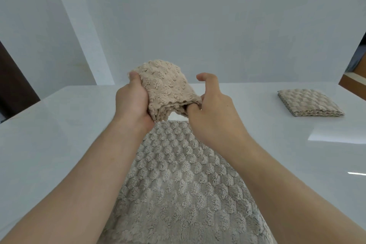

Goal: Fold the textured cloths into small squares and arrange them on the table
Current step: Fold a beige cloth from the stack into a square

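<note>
Now the folded cloth (164,87) hangs mid-frame, clutched in the left grip (132,101), the right grip (213,113) hooking fingers into its lower-right edge, thumb lifted, nearer the finished square (309,104) at right.

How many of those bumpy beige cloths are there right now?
3: the held cloth between the left hand and right hand; the spread cloth on the table beneath the arms; the folded cloth far right, possibly a stack.

surface: glossy white table (59,134) | near edge, middle: unfolded beige textured cloth (184,184) lay flat | far right corner: folded cloth square (309,104)
</note>
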A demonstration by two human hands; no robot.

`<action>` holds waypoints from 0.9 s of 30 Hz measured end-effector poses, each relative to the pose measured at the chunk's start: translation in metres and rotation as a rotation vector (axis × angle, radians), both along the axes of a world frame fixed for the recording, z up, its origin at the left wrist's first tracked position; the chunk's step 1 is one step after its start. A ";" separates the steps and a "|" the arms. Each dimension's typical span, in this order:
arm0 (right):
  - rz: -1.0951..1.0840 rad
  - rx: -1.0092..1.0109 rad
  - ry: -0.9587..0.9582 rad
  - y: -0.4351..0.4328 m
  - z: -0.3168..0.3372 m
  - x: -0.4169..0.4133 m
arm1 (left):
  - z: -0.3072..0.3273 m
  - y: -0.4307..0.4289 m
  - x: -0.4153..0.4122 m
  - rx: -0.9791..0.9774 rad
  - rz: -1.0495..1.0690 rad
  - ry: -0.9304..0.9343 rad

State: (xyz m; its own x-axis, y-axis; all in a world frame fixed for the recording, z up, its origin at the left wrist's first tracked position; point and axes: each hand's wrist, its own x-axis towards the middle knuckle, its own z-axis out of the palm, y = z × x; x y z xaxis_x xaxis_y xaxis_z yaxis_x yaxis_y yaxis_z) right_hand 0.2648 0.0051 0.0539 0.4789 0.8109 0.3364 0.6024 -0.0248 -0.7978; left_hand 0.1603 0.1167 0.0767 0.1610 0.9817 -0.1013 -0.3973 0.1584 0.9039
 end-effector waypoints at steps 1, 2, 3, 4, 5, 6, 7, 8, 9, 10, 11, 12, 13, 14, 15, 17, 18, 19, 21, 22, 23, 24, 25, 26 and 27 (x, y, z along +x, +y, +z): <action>-0.014 0.008 0.001 0.001 -0.002 0.001 | -0.001 -0.001 0.001 0.010 -0.005 0.009; -0.024 0.024 -0.017 0.001 -0.003 0.001 | -0.002 -0.003 0.003 0.018 -0.009 0.017; -0.031 0.038 -0.054 0.002 -0.005 0.000 | -0.004 -0.004 0.005 0.023 -0.013 0.019; -0.033 0.040 -0.094 0.002 -0.006 0.000 | -0.005 -0.006 0.006 0.024 -0.016 0.019; -0.033 0.033 -0.117 0.001 -0.007 -0.001 | -0.006 -0.007 0.008 0.021 -0.017 0.020; -0.032 0.026 -0.114 0.001 -0.007 -0.001 | -0.007 -0.009 0.010 0.017 -0.018 0.023; -0.032 0.023 -0.082 0.000 -0.007 0.001 | -0.007 -0.009 0.011 0.013 -0.019 0.028; -0.037 0.027 -0.030 -0.001 -0.006 0.002 | -0.007 -0.010 0.012 0.011 -0.021 0.033; -0.053 0.035 0.021 -0.001 -0.006 0.005 | -0.008 -0.011 0.013 0.015 -0.024 0.038; -0.076 0.043 0.055 -0.001 -0.006 0.007 | -0.009 -0.012 0.015 0.024 -0.027 0.045; -0.104 0.048 0.067 -0.001 -0.006 0.009 | -0.010 -0.013 0.016 0.037 -0.033 0.054; -0.132 0.046 0.044 0.000 -0.006 0.010 | -0.011 -0.014 0.017 0.053 -0.038 0.066; -0.153 0.034 -0.021 0.000 -0.006 0.010 | -0.013 -0.016 0.018 0.068 -0.043 0.078; -0.167 0.015 -0.108 -0.001 -0.006 0.010 | -0.014 -0.017 0.019 0.080 -0.048 0.088; -0.175 -0.003 -0.189 -0.001 -0.006 0.009 | -0.016 -0.018 0.020 0.085 -0.052 0.091; -0.181 -0.030 -0.286 -0.003 -0.005 0.009 | -0.018 -0.019 0.021 0.083 -0.063 0.089; -0.185 -0.039 -0.314 -0.003 -0.004 0.010 | -0.019 -0.019 0.021 0.081 -0.066 0.090; -0.193 -0.041 -0.328 -0.004 -0.003 0.012 | -0.019 -0.019 0.021 0.081 -0.065 0.092; -0.205 -0.016 -0.262 -0.005 -0.001 0.017 | -0.018 -0.020 0.021 0.078 -0.048 0.097; -0.201 0.016 -0.160 -0.005 0.000 0.019 | -0.019 -0.019 0.021 0.078 -0.033 0.099; -0.192 0.058 -0.023 -0.003 0.000 0.020 | -0.020 -0.019 0.021 0.075 -0.021 0.099; -0.187 0.099 0.140 -0.001 0.000 0.021 | -0.021 -0.019 0.021 0.067 -0.012 0.097; -0.186 0.138 0.318 0.001 0.001 0.019 | -0.022 -0.018 0.022 0.055 -0.004 0.092; -0.192 0.169 0.490 0.005 0.000 0.018 | -0.024 -0.017 0.022 0.046 0.003 0.084; -0.195 0.187 0.623 0.008 0.000 0.016 | -0.025 -0.017 0.022 0.038 0.009 0.082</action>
